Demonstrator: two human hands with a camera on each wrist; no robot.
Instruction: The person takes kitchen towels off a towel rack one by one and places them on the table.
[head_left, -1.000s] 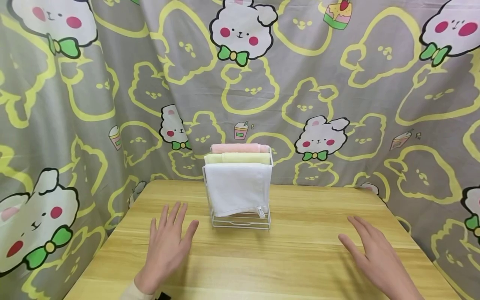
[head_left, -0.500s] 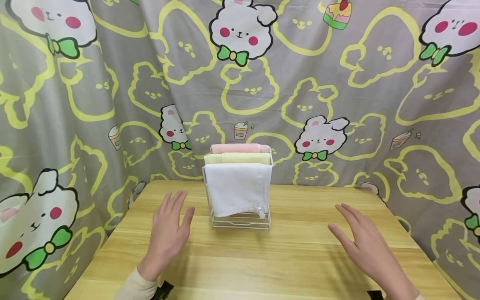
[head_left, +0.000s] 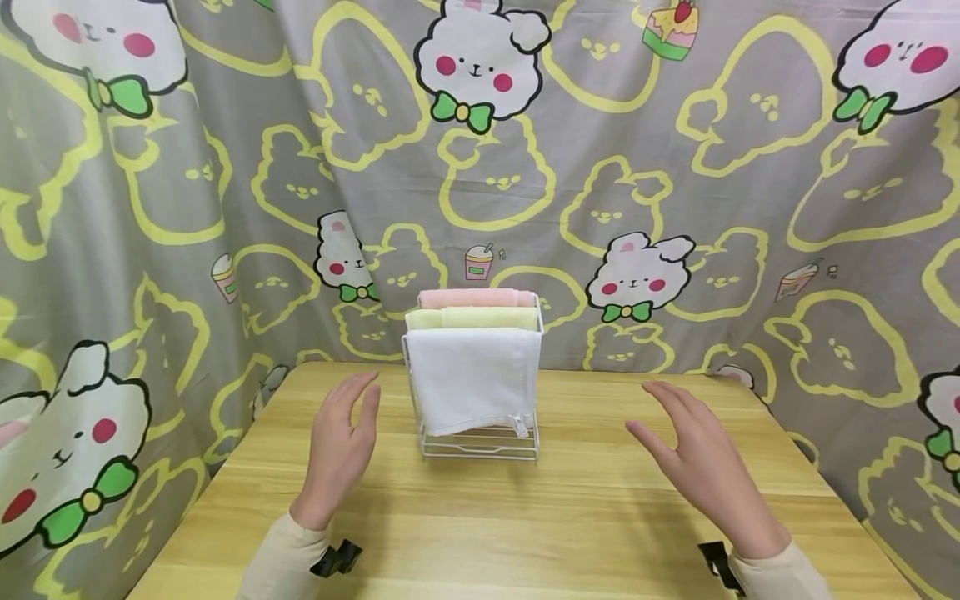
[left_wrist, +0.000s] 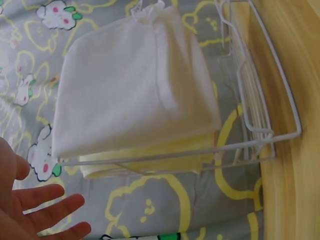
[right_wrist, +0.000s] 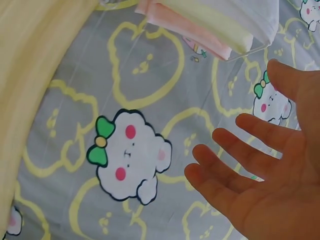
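A white wire rack (head_left: 480, 456) stands on the table with folded towels hung over its bars. The white towel (head_left: 474, 379) hangs in front, its small tag at the lower right corner. Behind it are a yellow towel (head_left: 471, 317) and, farthest back, a pink towel (head_left: 476, 297). My left hand (head_left: 341, 442) is held to the left of the rack, apart from it, fingers extended and holding nothing. To the right of the rack, farther off, my right hand (head_left: 697, 454) is also bare, its fingers loosely spread in the right wrist view.
The wooden table (head_left: 585, 517) carries the rack near its far edge. A grey curtain (head_left: 525, 192) with bunny prints hangs behind and along both sides. Black straps (head_left: 337, 558) show at both wrists.
Both hands have risen and moved forward and inward toward the rack, with the left turning more palm-inward. More of the sleeves shows. The rack and towels have not moved on the table.
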